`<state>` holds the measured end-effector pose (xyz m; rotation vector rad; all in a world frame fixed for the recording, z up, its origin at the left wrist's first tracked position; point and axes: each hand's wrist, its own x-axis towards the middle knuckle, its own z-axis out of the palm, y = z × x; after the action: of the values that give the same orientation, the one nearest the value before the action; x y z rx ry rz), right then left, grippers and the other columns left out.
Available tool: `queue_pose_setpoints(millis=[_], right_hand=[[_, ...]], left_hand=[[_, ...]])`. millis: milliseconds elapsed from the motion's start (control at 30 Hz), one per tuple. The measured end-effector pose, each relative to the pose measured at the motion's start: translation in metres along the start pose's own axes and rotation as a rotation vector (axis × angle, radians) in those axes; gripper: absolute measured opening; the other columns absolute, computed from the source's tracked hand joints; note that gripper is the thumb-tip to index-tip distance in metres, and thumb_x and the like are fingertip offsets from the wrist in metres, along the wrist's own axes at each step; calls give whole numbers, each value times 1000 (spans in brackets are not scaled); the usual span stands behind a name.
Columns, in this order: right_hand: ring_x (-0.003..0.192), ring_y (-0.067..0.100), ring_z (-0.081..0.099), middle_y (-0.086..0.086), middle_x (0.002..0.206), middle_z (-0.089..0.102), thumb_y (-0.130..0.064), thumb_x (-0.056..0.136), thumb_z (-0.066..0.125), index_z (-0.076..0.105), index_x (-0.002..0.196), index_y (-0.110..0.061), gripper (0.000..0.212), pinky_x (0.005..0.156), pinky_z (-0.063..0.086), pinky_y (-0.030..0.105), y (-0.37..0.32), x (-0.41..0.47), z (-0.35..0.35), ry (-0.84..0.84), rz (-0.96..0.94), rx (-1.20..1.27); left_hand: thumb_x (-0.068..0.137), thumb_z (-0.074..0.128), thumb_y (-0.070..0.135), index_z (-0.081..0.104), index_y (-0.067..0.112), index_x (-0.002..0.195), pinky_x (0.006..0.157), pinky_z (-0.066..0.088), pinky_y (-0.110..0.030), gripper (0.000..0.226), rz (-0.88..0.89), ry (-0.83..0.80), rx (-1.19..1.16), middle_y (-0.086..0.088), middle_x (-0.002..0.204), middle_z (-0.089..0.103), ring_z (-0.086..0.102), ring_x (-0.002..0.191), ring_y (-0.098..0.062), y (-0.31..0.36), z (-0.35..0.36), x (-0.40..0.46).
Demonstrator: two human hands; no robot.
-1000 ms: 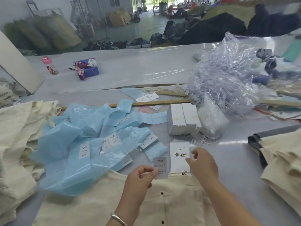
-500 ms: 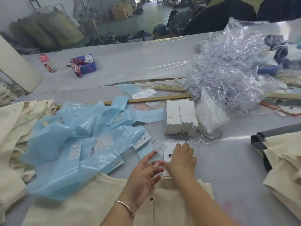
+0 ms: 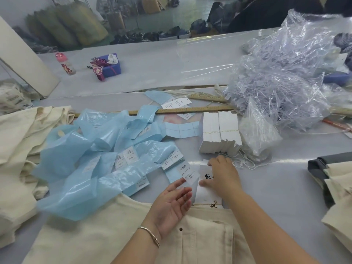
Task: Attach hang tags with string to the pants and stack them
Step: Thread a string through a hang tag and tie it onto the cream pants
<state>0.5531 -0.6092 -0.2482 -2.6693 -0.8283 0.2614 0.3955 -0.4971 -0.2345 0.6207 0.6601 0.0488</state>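
Cream pants (image 3: 114, 231) lie flat at the near edge, waistband toward the table's middle. A white hang tag (image 3: 206, 193) with black characters rests on the table just past the waistband. My right hand (image 3: 222, 176) presses down on that tag with straight fingers. My left hand (image 3: 171, 202) is beside it, palm up, fingers relaxed, its fingertips touching a small printed sticker label (image 3: 187, 173). A block of white hang tags (image 3: 219, 134) stands behind, with loose white strings (image 3: 245, 161) at its right.
Blue plastic sleeves with size labels (image 3: 99, 161) cover the left-middle. Cream garment piles sit at the left (image 3: 17, 149) and right (image 3: 337, 197). A heap of clear plastic (image 3: 282, 79), a wooden ruler (image 3: 181, 110), a purple box (image 3: 109, 66) and a small bottle (image 3: 65, 63) lie farther back.
Both hands lowered the tags from the air onto the table. My right hand went from pinching the hang tag to pressing it flat, and my left hand opened.
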Motion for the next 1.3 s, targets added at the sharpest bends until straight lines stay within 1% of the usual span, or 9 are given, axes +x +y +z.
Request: queue_pose_setpoints(millis=[200, 333, 433, 500, 600, 700, 900, 1167, 1300], right_hand=[[106, 19, 52, 0, 117, 52, -12, 82, 71, 57, 124, -13, 44, 82, 40, 24, 6, -15, 5, 87, -60, 218], [71, 8, 61, -4, 93, 65, 10, 74, 68, 56, 119, -23, 57, 56, 42, 8, 0, -24, -5, 172, 210, 951], [51, 15, 63, 13, 77, 66, 20, 70, 68, 66, 101, -2, 38, 41, 46, 19, 2, -29, -19, -126, 446, 1382], [54, 21, 65, 15, 70, 67, 22, 72, 65, 65, 87, 12, 18, 49, 50, 25, 2, -36, -20, -229, 459, 1302], [61, 11, 50, 1, 62, 55, 9, 82, 65, 63, 68, 6, 14, 59, 41, 23, 0, -39, -27, 132, 340, 1090], [65, 5, 58, -6, 68, 65, 4, 91, 58, 65, 78, -7, 18, 67, 48, 22, -16, -40, -63, 360, 237, 1385], [81, 18, 68, 0, 90, 74, 2, 92, 56, 64, 105, -21, 28, 69, 57, 31, -59, -89, -92, 263, 37, 1248], [69, 21, 67, 14, 85, 72, 3, 88, 59, 31, 137, -58, 83, 61, 58, 38, -121, -175, -63, 298, 151, 1313], [76, 16, 68, 5, 92, 75, 8, 84, 62, 61, 128, -26, 55, 63, 54, 26, -144, -213, -46, 190, 202, 1397]], left_hand=[[74, 68, 0, 59, 8, 122, 58, 58, -30, 50, 3, -7, -16, -16, 86, 69, 68, 71, -22, -1, 0, 0], [71, 69, 1, 59, 9, 120, 57, 58, -29, 50, 12, -16, -38, -14, 85, 69, 68, 70, -21, -1, 1, -2], [71, 71, 3, 62, 13, 119, 56, 56, -26, 49, 39, -7, -33, -11, 86, 69, 68, 70, -19, 0, 3, -5], [72, 70, 6, 63, 17, 119, 55, 54, -23, 48, 83, 9, 19, -8, 85, 70, 67, 69, -16, 1, 6, -9], [86, 65, 6, 63, 26, 121, 62, 49, -20, 41, 213, 44, 230, -3, 86, 70, 65, 71, -11, 4, 11, -18], [90, 67, 14, 60, 34, 126, 69, 49, -18, 42, 445, 121, 570, 7, 86, 70, 65, 81, -6, 10, 19, -32], [82, 74, 38, 46, 50, 127, 80, 48, -13, 55, 742, 37, 795, 15, 99, 71, 65, 98, 1, 31, 35, -75], [83, 74, 8, 41, 39, 134, 69, 50, -20, 67, 679, 28, 752, -1, 73, 70, 65, 71, -10, 22, 6, -129], [83, 72, 4, 43, 31, 135, 62, 48, -13, 66, 681, 67, 672, 4, 61, 60, 56, 61, -6, 18, -23, -156]])
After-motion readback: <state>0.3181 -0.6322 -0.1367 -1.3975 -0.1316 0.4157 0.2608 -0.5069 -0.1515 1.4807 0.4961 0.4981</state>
